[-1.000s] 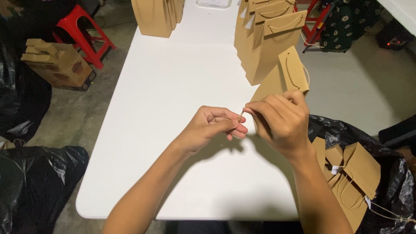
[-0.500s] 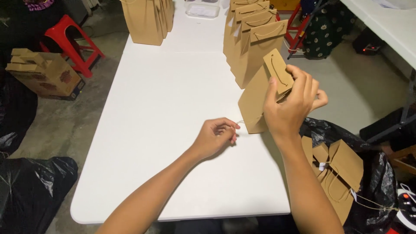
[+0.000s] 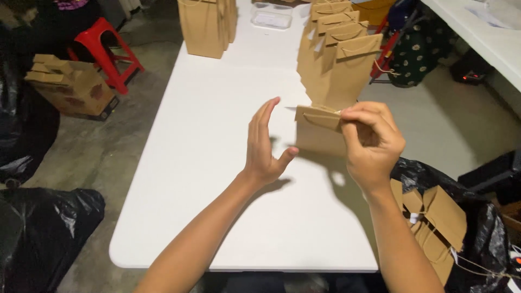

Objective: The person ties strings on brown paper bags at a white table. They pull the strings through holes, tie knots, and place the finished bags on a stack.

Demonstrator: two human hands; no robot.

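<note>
My right hand [image 3: 372, 142] pinches the top flap of a small brown paper bag [image 3: 317, 133] that stands upright on the white table [image 3: 217, 179]. My left hand [image 3: 264, 146] is raised beside the bag's left side, palm flat and fingers together pointing up, holding nothing and not touching the bag. Directly behind the bag runs a row of finished brown bags [image 3: 336, 59] with flaps and string handles.
More brown bags [image 3: 206, 24] stand at the table's far left, with a clear plastic tray [image 3: 271, 19] beyond. A black sack with flat bags [image 3: 434, 222] sits at right, a red stool [image 3: 106, 51] and cardboard box [image 3: 73, 89] at left, black sacks [image 3: 43, 233] on the floor.
The right hand has set the bag upright on the table and now grips its flap. The left hand lifted off the table and opened flat beside the bag.
</note>
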